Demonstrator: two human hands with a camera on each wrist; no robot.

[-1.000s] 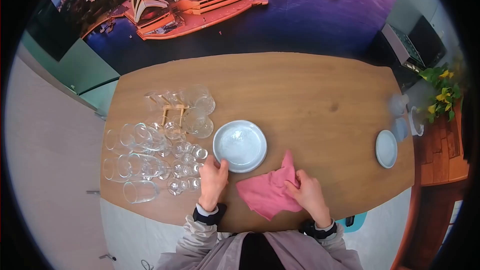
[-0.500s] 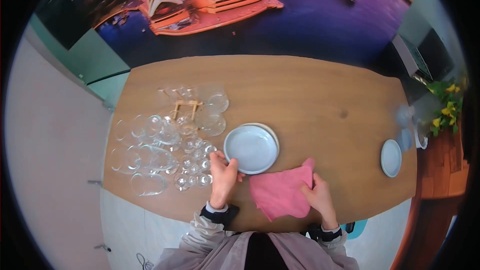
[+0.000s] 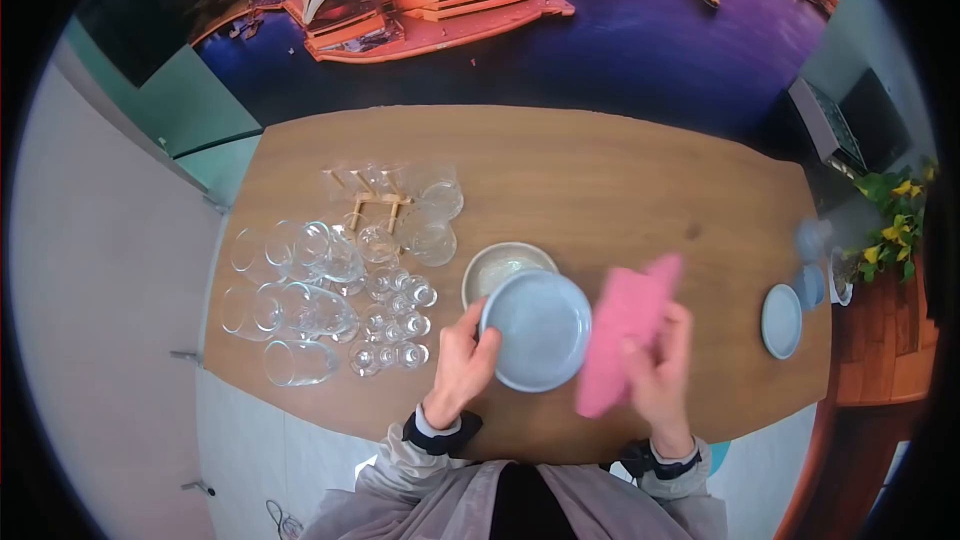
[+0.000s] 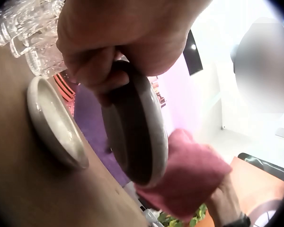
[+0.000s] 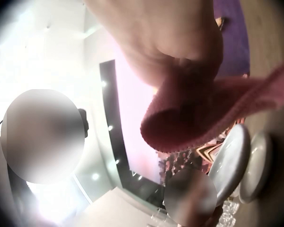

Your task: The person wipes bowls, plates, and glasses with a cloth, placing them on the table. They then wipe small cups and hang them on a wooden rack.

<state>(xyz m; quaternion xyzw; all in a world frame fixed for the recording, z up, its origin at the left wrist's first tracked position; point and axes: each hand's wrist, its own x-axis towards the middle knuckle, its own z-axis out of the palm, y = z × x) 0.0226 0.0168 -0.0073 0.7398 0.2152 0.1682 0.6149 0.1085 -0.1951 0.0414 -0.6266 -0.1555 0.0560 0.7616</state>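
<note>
A light blue plate (image 3: 541, 330) is gripped at its left rim by my left hand (image 3: 462, 364), raised off the table. Behind it a pale greyish plate (image 3: 488, 265) lies on the table, partly covered from the head camera. In the left wrist view the held plate (image 4: 156, 137) is tilted on edge, above the other plate (image 4: 57, 123). My right hand (image 3: 662, 380) holds a pink cloth (image 3: 622, 325) just right of the blue plate, with a gap between them. The right wrist view shows the cloth (image 5: 199, 113) hanging folded from that hand.
Many clear glasses (image 3: 305, 310) stand on the left of the wooden table (image 3: 590, 180), around a small wooden rack (image 3: 380, 200). Near the right edge are a small blue plate (image 3: 781, 321), a blue cup (image 3: 809, 285) and a potted plant (image 3: 888, 225).
The blue plate has been lifted off the pale plate and brought towards the body and to the right. My right hand has raised the cloth, which was spread low over the table.
</note>
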